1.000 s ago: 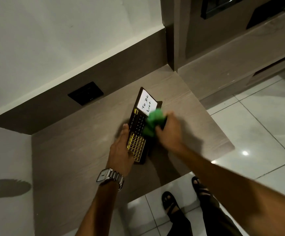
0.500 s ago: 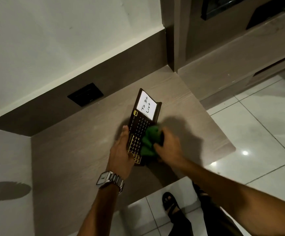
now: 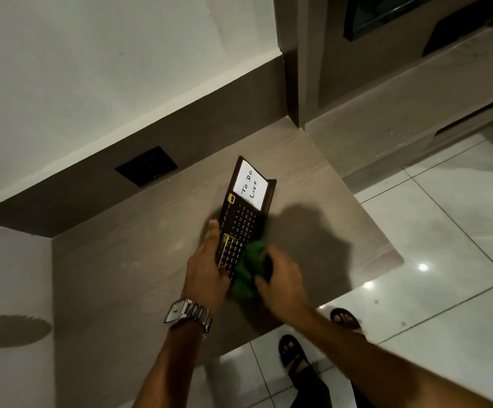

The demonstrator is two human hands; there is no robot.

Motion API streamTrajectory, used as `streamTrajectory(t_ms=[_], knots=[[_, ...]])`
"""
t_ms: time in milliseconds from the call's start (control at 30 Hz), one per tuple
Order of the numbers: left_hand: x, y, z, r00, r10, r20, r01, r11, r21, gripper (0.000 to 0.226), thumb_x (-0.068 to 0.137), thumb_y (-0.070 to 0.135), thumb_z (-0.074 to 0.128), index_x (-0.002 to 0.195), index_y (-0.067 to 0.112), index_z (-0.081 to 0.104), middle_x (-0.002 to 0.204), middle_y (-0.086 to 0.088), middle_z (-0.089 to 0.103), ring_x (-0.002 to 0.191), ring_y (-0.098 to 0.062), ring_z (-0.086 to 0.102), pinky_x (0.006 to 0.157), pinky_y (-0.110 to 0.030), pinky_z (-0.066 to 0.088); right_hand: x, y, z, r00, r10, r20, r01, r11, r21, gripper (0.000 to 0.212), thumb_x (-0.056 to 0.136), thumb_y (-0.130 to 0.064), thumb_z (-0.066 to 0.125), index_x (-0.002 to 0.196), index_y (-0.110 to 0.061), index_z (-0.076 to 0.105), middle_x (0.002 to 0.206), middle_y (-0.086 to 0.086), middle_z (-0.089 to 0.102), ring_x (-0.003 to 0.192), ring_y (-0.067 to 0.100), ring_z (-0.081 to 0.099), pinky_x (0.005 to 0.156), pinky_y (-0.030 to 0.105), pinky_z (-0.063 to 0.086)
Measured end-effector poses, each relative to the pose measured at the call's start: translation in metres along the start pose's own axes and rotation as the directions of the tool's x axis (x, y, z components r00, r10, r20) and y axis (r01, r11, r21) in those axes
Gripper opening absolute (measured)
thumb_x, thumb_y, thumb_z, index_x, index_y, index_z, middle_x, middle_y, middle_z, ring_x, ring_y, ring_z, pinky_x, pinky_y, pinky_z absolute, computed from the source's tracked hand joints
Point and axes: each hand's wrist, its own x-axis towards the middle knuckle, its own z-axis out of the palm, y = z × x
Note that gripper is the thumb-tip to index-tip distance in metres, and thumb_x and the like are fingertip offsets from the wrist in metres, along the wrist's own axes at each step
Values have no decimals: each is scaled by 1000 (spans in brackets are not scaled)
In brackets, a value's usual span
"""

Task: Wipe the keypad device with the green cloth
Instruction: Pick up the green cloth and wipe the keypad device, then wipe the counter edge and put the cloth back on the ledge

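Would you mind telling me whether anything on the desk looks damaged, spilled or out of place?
Nothing stands out. The keypad device lies flat on the desk, steadied by the left hand; the right hand presses the green cloth on it.

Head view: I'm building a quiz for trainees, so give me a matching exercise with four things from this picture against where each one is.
Things:
1. cloth
2. white note
3. watch
4. wall plate

Places:
A. on the left wrist
B. at the device's far end
C. bunched in the right hand, on the device's near end
D. set in the dark panel behind the counter

Pairs: 1-C, 2-B, 3-A, 4-D
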Motion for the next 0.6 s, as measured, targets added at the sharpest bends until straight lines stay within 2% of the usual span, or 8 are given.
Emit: streamTrajectory(t_ms=[100, 200, 267, 333, 433, 467, 533, 600], knots=[[0, 1, 0, 1000, -12, 3, 12, 1000, 15, 96, 79, -6, 63, 150, 27, 7, 157, -9, 28, 132, -28, 45, 107, -36, 39, -29, 5, 8, 997, 18, 80, -21, 999, 37, 38, 79, -12, 70, 102, -38, 53, 107, -17, 56, 100, 6, 59, 87, 31, 56], [-1, 4, -3, 1000, -18, 0, 18, 1000, 15, 95, 79, -5, 64, 150, 27, 9, 158, -7, 26, 140, -27, 34, 113, -48, 35, -28, -1, -18, 994, 69, 83, -82, 982, 167, 35, 80, -17, 70, 87, -45, 50, 90, -13, 63, 83, -1, 65, 63, 16, 57], [-1, 3, -4, 1000, -21, -11, 21, 1000, 21, 92, 80, -4, 64, 150, 24, 12, 157, -8, 28, 141, -27, 32, 115, -48, 32, -25, -3, -40, 980, 168, 104, -194, 921, 338, 28, 82, -19, 70, 91, -41, 55, 95, -7, 66, 80, 9, 71, 57, 25, 60], [-2, 4, -5, 1000, 1, -21, 0, 1000, 24, 88, 81, -2, 64, 150, 20, 14, 156, -8, 28, 142, -25, 30, 116, -44, 30, -19, -4, -65, 941, 291, 174, -339, 800, 494, 25, 84, -15, 70, 97, -35, 60, 101, 1, 67, 75, 16, 74, 53, 37, 61], [-5, 6, -8, 1000, 1, -19, -1, 1000, 9, 83, 83, -1, 64, 148, 19, 18, 150, -6, 35, 135, -23, 39, 108, -23, 39, -11, 0, -101, 907, 368, 206, -418, 716, 559, 26, 85, -11, 70, 99, -31, 63, 102, 6, 68, 72, 19, 75, 55, 39, 60], [-5, 6, -11, 1000, -11, -20, 11, 1000, 16, 83, 82, -2, 65, 148, 17, 19, 149, -10, 38, 135, -27, 40, 109, -30, 40, -9, 1, -113, 900, 383, 208, -430, 698, 572, 26, 85, -11, 71, 101, -29, 64, 105, 8, 68, 74, 22, 75, 57, 39, 60], [-6, 8, -17, 999, -39, -19, 40, 998, 56, 91, 80, 0, 69, 148, 16, 11, 156, -12, 24, 144, -29, 23, 117, -49, 26, -7, 3, -138, 897, 385, 217, -435, 678, 592, 29, 85, -12, 71, 110, -25, 62, 110, 11, 68, 83, 29, 74, 59, 41, 60], [-4, 12, -22, 997, 15, -71, -8, 994, 106, 93, 80, 7, 72, 146, 19, 7, 157, -5, 13, 146, -21, 8, 120, -51, 12, -3, 2, -163, 912, 345, 224, -408, 692, 595, 27, 88, -16, 68, 113, -25, 61, 111, 12, 69, 84, 31, 74, 61, 40, 59]])
